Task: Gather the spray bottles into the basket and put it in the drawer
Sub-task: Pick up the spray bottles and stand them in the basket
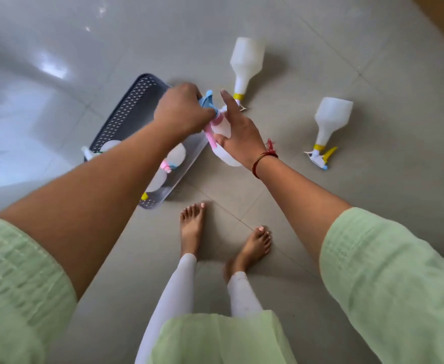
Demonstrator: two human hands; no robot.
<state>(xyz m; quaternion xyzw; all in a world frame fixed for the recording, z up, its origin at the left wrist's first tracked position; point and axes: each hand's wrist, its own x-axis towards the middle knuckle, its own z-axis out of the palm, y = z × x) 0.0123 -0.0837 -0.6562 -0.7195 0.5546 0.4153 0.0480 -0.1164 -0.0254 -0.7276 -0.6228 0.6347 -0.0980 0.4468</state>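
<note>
A white spray bottle (225, 156) with a blue and pink nozzle is held above the floor at the basket's right edge. My left hand (182, 111) grips its nozzle. My right hand (238, 135) lies against its body with the forefinger stretched out. The dark perforated basket (126, 111) lies on the floor under my left forearm, and several spray bottles lie in it, partly hidden by the arm. Two white bottles with yellow collars lie on the floor: one (246, 63) beyond my hands, the other (330, 122) to the right.
The floor is grey tile, with a glossy white surface (18, 88) to the left. My bare feet (192, 227) stand just below the basket. A wooden edge (441, 19) crosses the top right corner.
</note>
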